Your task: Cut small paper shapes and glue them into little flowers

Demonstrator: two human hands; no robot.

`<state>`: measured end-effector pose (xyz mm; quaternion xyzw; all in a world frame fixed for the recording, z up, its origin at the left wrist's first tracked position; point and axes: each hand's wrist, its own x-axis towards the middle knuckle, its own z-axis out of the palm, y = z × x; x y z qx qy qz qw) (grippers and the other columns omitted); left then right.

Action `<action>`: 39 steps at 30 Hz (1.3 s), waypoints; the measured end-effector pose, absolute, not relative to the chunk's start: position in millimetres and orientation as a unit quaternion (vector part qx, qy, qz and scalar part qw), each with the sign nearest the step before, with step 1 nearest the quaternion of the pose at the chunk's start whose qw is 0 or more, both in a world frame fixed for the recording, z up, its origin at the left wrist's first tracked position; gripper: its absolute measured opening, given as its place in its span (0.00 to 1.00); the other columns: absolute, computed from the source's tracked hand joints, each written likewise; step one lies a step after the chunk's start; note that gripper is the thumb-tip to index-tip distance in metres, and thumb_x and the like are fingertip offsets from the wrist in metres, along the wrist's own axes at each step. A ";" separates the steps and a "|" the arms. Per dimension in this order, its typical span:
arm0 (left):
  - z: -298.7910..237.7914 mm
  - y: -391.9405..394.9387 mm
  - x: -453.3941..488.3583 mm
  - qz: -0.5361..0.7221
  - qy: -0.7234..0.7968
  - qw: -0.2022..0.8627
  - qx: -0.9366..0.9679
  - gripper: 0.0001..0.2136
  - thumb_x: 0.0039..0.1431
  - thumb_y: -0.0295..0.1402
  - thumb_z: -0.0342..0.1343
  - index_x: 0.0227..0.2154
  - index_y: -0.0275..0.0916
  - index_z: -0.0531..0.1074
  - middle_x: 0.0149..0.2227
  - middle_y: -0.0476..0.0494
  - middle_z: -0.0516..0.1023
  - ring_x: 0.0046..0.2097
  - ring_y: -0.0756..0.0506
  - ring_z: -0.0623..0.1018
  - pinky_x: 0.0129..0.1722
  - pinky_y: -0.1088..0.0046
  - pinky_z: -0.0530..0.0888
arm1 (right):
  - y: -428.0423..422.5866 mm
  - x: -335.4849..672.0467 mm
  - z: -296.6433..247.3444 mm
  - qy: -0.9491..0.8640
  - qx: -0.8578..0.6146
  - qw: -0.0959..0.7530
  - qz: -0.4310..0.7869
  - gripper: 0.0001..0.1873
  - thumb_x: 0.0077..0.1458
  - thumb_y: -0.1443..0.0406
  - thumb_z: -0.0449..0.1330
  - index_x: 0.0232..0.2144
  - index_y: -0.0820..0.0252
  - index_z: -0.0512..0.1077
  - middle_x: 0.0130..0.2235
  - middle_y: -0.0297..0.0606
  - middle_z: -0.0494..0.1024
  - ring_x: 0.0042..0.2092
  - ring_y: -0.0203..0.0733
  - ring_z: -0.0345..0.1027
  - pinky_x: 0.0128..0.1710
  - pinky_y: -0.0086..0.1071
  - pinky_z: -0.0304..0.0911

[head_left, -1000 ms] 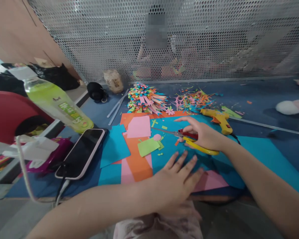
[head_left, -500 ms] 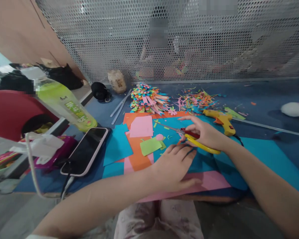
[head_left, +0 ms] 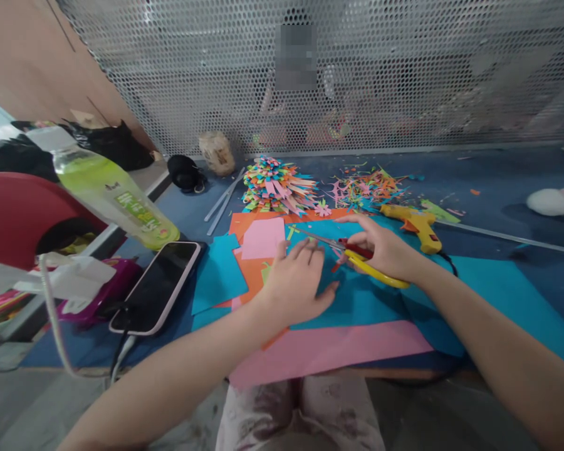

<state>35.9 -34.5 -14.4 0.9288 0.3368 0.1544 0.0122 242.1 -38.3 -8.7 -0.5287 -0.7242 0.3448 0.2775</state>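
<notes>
My left hand is palm down over the paper pieces, its fingers stretched out and slightly apart. Beneath it, most of a light green paper piece is hidden. My right hand grips a pair of scissors with yellow and red handles, the blades pointing left over a blue sheet. By the right fingertips is a small reddish strip; whether they pinch it I cannot tell. A pink paper square lies on orange paper, left of my left fingertips. A pink sheet runs along the table's front edge.
Behind the sheets stand a bushy multicoloured paper piece and a heap of paper scraps. At right lies a yellow glue gun with a clear glue stick. A phone, a drink bottle and clear sticks are on the left.
My left hand has moved left and away from me, from beside the scissors onto the green paper, covering the small pink flower. My right hand stays nearly in place with the scissors.
</notes>
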 end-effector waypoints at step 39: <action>-3.1 -76.5 47.7 0.015 -0.109 0.314 0.943 0.29 0.58 0.42 0.46 0.60 0.33 0.54 0.61 0.46 0.58 0.64 0.46 0.54 0.63 0.67 0.50 | -24.7 257.8 -21.0 -0.724 -0.585 0.284 0.229 0.25 0.51 0.58 0.58 0.50 0.53 0.56 0.35 0.39 0.79 0.38 0.50 0.75 0.38 0.41 0.69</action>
